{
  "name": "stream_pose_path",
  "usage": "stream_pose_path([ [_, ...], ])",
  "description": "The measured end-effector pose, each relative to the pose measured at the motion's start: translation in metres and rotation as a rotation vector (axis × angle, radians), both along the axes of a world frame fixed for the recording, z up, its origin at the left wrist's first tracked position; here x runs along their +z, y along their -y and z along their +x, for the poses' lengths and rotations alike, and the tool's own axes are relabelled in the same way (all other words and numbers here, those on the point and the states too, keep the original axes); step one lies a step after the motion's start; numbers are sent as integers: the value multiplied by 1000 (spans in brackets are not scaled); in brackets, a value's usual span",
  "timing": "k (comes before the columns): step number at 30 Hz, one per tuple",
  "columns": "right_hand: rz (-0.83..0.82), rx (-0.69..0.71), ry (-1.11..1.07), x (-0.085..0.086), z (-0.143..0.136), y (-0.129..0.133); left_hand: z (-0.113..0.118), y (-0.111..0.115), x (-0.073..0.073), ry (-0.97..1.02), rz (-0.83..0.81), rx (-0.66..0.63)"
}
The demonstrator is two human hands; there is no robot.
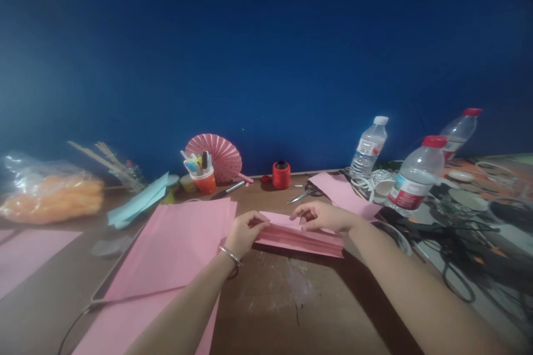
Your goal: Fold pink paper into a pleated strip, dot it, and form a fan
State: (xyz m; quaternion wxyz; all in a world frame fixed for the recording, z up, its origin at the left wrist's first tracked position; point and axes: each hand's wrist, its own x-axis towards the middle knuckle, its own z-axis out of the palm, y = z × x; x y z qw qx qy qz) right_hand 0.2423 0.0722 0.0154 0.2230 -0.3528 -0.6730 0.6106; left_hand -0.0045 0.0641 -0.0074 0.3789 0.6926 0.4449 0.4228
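Pleated pink paper is held just above the brown table, its folds running lengthwise from left to right. My left hand grips its left end between thumb and fingers, a silvery bangle on the wrist. Over the right part of the same paper, my right hand has its fingers curled and pressed on the upper fold. Close to my left hand lie large flat pink sheets. Behind both hands stands a red spool of thread, and scissors lie to its right.
A pink folded fan leans behind a cup of pens. Blue paper and a bag of orange stuff are at left. Plastic bottles, cables and another pink sheet crowd the right. A blue wall rises behind.
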Motion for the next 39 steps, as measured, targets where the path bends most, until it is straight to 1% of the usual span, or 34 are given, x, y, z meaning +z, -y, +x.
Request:
stream_pose_path([
  [3,-36,6,1,1,7,0,-1,-1,1,5,-8,5],
  [5,22,-4,31,5,10,0,-2,-2,2,-9,-22,21],
  [7,145,-40,97,11,11,1,-2,-2,3,-28,-29,56],
  [9,313,-132,230,18,6,3,-3,-3,2,-46,-21,101],
  [11,499,-240,409,24,-5,8,-2,-3,1,-62,9,136],
  [13,689,-286,525,27,-22,14,0,0,0,-70,34,151],
  [15,839,-278,569,24,-41,20,4,4,-1,-58,34,150],
  [17,919,-290,607,18,-59,24,8,9,0,-40,26,133],
  [19,973,-325,633,10,-70,25,12,13,0,-25,32,121],
  [22,987,-344,622,3,-71,22,13,13,0,0,10,117],
  [26,936,-336,621,7,-56,17,7,5,-3,-8,-20,127],
  [29,857,-335,634,14,-41,13,-1,-2,-6,-31,-33,156],
  [31,774,-337,632,15,-30,9,-5,-7,-7,-40,-44,166],
  [34,654,-310,599,15,-13,2,-9,-11,-7,-49,-48,167],
  [37,581,-273,533,14,3,-2,-11,-13,-5,-50,-46,177],
  [39,542,-279,504,14,11,-3,-11,-13,-4,-53,-44,182],
])
